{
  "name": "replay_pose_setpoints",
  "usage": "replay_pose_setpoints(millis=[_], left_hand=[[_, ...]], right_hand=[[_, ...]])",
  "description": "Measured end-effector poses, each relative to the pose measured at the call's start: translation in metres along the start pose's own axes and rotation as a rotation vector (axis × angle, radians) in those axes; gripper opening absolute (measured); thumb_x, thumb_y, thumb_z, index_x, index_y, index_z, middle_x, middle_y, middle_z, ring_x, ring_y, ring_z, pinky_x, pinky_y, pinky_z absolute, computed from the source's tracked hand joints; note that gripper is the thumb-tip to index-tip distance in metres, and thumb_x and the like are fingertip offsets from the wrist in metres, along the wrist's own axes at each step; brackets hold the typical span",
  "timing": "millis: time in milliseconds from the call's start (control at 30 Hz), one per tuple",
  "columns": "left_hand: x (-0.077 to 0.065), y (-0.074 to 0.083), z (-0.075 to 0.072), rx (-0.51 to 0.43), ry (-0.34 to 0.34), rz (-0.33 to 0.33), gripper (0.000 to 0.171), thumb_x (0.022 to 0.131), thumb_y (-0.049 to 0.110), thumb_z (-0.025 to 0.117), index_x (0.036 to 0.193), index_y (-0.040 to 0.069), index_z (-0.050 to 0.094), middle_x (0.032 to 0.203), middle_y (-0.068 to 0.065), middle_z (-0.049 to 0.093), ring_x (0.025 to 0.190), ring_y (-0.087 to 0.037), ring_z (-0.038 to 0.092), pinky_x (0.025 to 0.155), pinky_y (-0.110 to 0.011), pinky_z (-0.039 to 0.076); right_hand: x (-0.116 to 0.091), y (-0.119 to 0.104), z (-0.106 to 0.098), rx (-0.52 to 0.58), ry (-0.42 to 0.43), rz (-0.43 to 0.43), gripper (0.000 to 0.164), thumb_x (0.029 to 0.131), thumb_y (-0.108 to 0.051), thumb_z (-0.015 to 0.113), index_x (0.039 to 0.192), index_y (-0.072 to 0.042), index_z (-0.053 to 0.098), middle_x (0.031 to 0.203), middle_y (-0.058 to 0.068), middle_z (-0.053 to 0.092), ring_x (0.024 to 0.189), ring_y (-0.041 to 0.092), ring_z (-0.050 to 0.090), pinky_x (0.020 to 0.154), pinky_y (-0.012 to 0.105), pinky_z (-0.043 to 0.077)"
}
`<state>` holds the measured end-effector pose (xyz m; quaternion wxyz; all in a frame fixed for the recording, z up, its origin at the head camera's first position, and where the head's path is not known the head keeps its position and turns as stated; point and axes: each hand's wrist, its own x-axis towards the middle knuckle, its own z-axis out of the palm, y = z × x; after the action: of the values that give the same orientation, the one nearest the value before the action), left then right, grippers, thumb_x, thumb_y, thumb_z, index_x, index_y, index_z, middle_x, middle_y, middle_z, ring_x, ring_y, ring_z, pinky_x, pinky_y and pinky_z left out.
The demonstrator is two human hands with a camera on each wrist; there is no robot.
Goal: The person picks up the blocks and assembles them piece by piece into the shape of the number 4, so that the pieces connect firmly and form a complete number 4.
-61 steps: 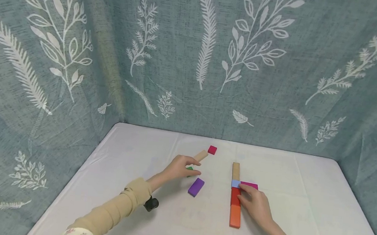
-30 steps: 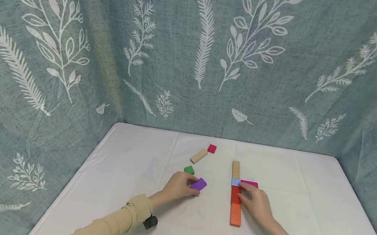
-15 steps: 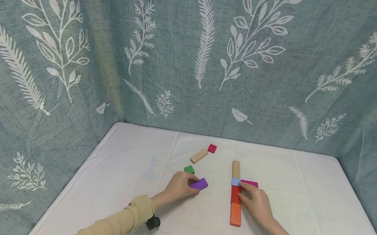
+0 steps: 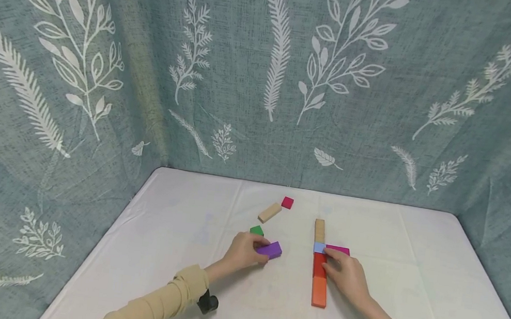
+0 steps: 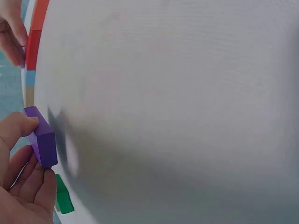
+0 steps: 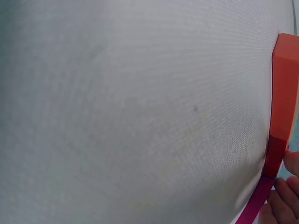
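My left hand (image 4: 240, 251) pinches a purple rectangular block (image 4: 274, 250) between thumb and fingers. The left wrist view shows this block (image 5: 46, 145) tilted, its shadow on the cloth. My right hand (image 4: 349, 279) touches the joined blocks, its fingertips by the light blue block (image 4: 319, 247) and the red block (image 4: 319, 265). A magenta block (image 4: 339, 250) sticks out rightward, partly behind the fingers. An orange block (image 4: 319, 292) forms the near end of the row, and a natural wood block (image 4: 319, 230) the far end. Just beyond my left hand lies a green block (image 4: 256, 230).
Farther back lie a loose natural wood block (image 4: 269, 212) and a small crimson block (image 4: 287, 202). All stand on a table with a white cloth (image 4: 413, 259). A leaf-patterned blue-green curtain (image 4: 241, 75) hangs behind and at both sides.
My left hand has moved from beside the green block toward me, taken hold of the purple block and turned it. My right hand keeps its place at the row.
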<state>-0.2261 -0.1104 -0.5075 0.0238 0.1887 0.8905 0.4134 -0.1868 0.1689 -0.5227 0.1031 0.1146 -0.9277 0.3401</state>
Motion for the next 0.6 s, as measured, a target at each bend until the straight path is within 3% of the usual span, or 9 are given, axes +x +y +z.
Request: replay_pose_setpoints(millis=[233, 600], left_hand=[[0.007, 0.009, -0.011, -0.072, -0.011, -0.032, 0.031, 0.072, 0.007, 0.078, 0.101, 0.0, 0.071, 0.099, -0.015, 0.072, 0.093, -0.025, 0.069, 0.081, -0.028, 0.056], [0.021, 0.022, -0.029, -0.088, 0.022, -0.025, 0.031, 0.073, 0.007, 0.079, 0.103, 0.002, 0.072, 0.103, -0.014, 0.071, 0.093, -0.024, 0.07, 0.082, -0.029, 0.056]], right_hand=[[0.001, -0.001, -0.001, -0.003, 0.015, -0.017, 0.04, 0.077, -0.005, 0.076, 0.115, 0.002, 0.066, 0.111, 0.016, 0.07, 0.102, 0.031, 0.066, 0.085, 0.044, 0.054], [0.0, 0.001, 0.0, -0.01, 0.015, -0.02, 0.04, 0.077, -0.005, 0.076, 0.115, 0.002, 0.066, 0.11, 0.017, 0.069, 0.101, 0.032, 0.066, 0.085, 0.045, 0.054]])
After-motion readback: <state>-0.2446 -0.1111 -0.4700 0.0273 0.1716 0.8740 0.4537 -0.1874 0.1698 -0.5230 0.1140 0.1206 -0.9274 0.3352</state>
